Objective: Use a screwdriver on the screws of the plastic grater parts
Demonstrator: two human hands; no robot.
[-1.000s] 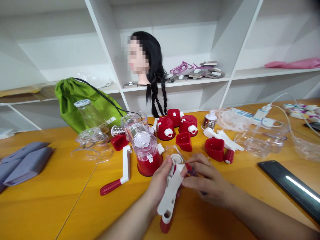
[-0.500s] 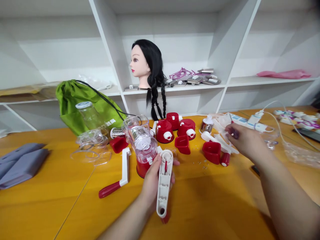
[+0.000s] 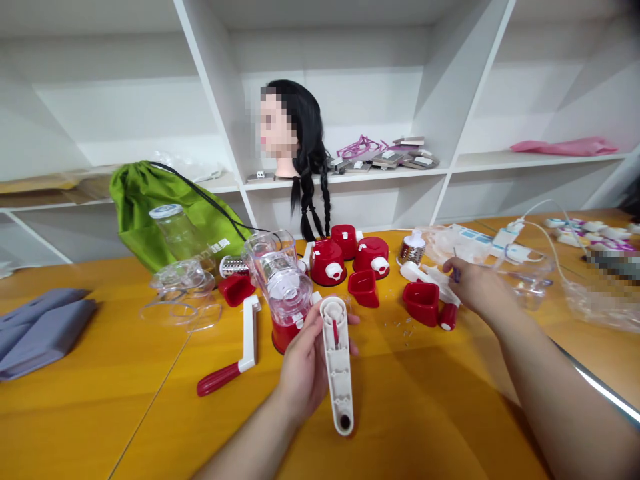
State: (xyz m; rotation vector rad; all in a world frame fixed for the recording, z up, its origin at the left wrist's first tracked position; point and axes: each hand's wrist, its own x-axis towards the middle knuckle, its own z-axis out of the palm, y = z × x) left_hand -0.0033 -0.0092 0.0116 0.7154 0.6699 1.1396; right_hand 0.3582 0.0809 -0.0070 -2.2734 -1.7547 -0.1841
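Observation:
My left hand (image 3: 305, 363) grips a white crank handle (image 3: 337, 363), held upright above the yellow table (image 3: 125, 413), its round end near a red and clear grinder (image 3: 283, 293). My right hand (image 3: 475, 287) reaches out to the right with its fingers closed, pinching a small dark thing that I cannot make out. It hovers over a white crank with a red knob (image 3: 433, 287) and next to a red square cup (image 3: 421, 302).
More red housings (image 3: 327, 260), a metal drum (image 3: 412, 248), another red-tipped crank (image 3: 235, 357), clear plastic parts (image 3: 183, 293), a green bag (image 3: 165, 207) and grey cloth (image 3: 43, 330) lie around. Cables and plastic bags (image 3: 525, 267) fill the right side. White shelves stand behind.
My right hand left the crank handle and went out right to the white crank, carrying the small dark thing. My left hand lifted and turned the handle more upright.

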